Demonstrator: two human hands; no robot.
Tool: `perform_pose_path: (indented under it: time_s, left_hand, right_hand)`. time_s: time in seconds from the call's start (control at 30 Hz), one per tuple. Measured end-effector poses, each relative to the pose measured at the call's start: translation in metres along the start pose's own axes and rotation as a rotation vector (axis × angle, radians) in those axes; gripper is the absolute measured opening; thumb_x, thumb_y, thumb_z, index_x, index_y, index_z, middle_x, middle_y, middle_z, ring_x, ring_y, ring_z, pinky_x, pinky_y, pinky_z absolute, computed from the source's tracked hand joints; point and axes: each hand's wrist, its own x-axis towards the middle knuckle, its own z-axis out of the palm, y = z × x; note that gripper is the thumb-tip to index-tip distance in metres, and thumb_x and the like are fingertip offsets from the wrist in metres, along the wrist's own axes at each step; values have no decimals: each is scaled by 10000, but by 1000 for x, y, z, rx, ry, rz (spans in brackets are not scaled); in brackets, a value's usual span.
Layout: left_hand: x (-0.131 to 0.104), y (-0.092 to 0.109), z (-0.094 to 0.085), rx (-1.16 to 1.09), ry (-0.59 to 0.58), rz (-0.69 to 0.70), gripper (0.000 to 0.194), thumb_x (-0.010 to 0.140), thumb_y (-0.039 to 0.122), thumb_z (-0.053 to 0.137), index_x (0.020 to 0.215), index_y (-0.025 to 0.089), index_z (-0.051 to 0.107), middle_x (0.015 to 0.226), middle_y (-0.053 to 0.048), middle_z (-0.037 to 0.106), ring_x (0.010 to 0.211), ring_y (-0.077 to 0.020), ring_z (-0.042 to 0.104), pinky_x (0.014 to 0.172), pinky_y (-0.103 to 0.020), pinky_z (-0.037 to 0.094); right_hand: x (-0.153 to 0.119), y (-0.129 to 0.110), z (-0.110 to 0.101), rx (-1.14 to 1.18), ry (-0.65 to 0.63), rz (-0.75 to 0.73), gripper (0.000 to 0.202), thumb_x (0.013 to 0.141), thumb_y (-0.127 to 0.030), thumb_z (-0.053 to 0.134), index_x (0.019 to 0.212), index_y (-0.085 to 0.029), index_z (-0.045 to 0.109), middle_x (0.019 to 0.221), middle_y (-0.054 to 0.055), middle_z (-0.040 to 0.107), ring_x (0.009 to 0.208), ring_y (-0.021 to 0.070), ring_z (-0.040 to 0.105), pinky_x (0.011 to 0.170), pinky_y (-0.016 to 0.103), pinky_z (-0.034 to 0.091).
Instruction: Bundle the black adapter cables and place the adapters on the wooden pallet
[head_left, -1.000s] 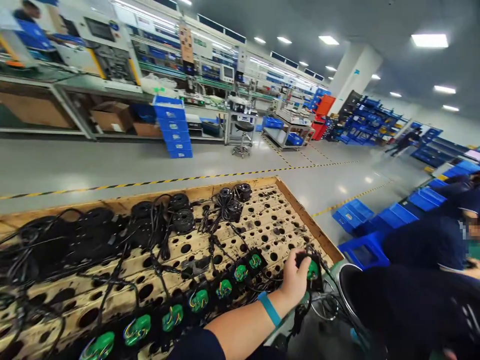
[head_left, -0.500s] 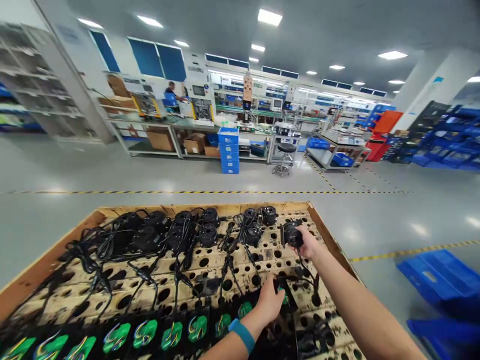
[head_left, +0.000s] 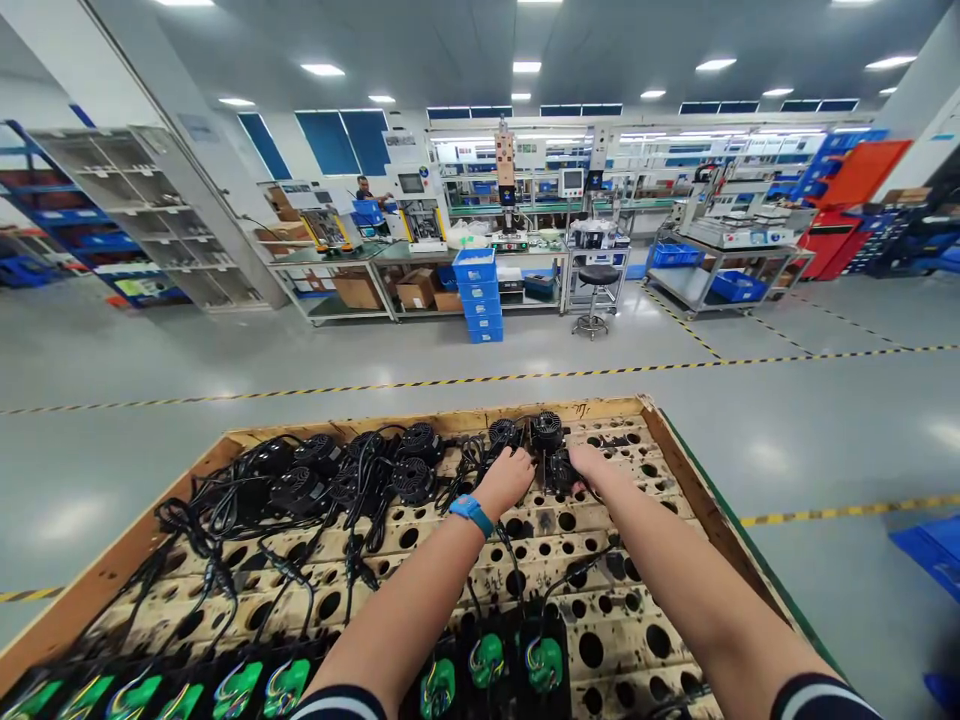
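Note:
My right hand [head_left: 589, 467] grips the right side of a round black finned motor [head_left: 559, 470] at the far right end of the motor group. Just left of it is my left hand [head_left: 511, 478], with a blue wristband; its curled fingers reach among the motors, and whatever they hold is hidden. Another finned motor [head_left: 546, 430] sits directly behind the held one, and a further one [head_left: 504, 432] stands behind my left hand. From the near row of black housings, a housing with a green wired insert [head_left: 544, 662] has a cable [head_left: 577, 572] running from it.
The wooden tray [head_left: 442, 412] has a holed slatted base and raised edges. More black motors [head_left: 300, 488] and tangled cables fill its left side. Across a taped floor line stand stacked blue bins [head_left: 478, 295], a stool [head_left: 596, 280] and workbenches; a person [head_left: 365, 190] is at one.
My right hand has brought the motor left, against the others. My left hand has moved from the near housings up to the motors. The end housing now lies further left against the row.

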Motion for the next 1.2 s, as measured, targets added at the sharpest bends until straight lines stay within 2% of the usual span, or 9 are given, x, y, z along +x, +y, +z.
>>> perform_pose_path:
  time_s: [0.13, 0.2, 0.3, 0.43, 0.63, 0.73, 1.03, 1.13, 1.2]
  left_hand:
    - [9, 9, -1, 14, -33, -33, 320, 912, 78, 445, 984, 130, 753, 1074, -218, 696, 1121, -314, 559, 992, -452, 362]
    - [12, 12, -3, 9, -46, -40, 283, 895, 82, 489, 938, 137, 764, 1028, -213, 706, 1079, -313, 564, 971, -439, 345]
    - [15, 13, -7, -1, -50, -26, 270, 878, 69, 512, 922, 136, 770, 1015, -214, 711, 1062, -313, 567, 951, -431, 326]
    - [13, 13, -13, 21, -62, 5, 310, 865, 34, 473, 903, 107, 771, 988, -234, 706, 1016, -314, 569, 902, -434, 321]
    - [21, -6, -21, 47, -158, -2, 135, 818, 147, 654, 880, 88, 758, 973, -244, 711, 1000, -332, 583, 889, -440, 313]
    - [31, -15, -13, 39, -188, -41, 208, 752, 207, 760, 897, 58, 745, 989, -265, 703, 1049, -375, 583, 934, -469, 295]
    - [31, 1, -6, 100, -138, -97, 265, 834, 250, 677, 1014, 61, 725, 1044, -248, 676, 1082, -364, 576, 924, -458, 357]
    - [27, 5, -12, 135, -122, -92, 294, 819, 269, 696, 1056, 97, 721, 1083, -224, 680, 1128, -366, 549, 982, -479, 358]
    - [21, 12, -16, 145, -97, -105, 378, 830, 258, 671, 1171, 95, 682, 1219, -232, 645, 1248, -392, 482, 1075, -531, 301]
  right_hand:
    - [-10, -9, 1, -314, 89, -126, 588, 992, -622, 403, 1085, -100, 658, 1101, 254, 677, 1143, 367, 632, 968, 477, 496]
    - [-18, -10, 3, -439, 124, -210, 663, 929, -668, 517, 1243, -91, 607, 1282, 273, 602, 1270, 392, 546, 1054, 500, 433]
    - [-29, -5, 6, -589, 123, -345, 792, 746, -486, 827, 1403, -176, 511, 1419, 218, 521, 1297, 363, 528, 1076, 445, 421]
    - [-34, -1, 9, -700, 155, -376, 678, 780, -336, 800, 1380, -174, 528, 1292, 206, 601, 1178, 335, 611, 986, 420, 484]
    - [-32, 0, 9, -739, 173, -350, 599, 828, -383, 738, 1355, -194, 526, 1234, 182, 623, 1135, 324, 626, 944, 415, 503]
    - [-29, 3, 9, -745, 163, -351, 615, 840, -417, 728, 1370, -205, 499, 1260, 178, 595, 1140, 325, 616, 952, 425, 497]
    - [-28, -1, 13, -707, 131, -405, 693, 861, -387, 745, 1447, -190, 430, 1322, 192, 548, 1157, 319, 614, 975, 405, 483]
    - [-44, 4, 6, -669, 162, -400, 919, 843, -436, 768, 1562, -180, 256, 1514, 252, 365, 1249, 360, 554, 1022, 455, 454]
    - [-73, 32, 2, -568, 305, -455, 923, 878, -455, 718, 1580, -157, 198, 1582, 263, 249, 1316, 387, 484, 1060, 505, 418]
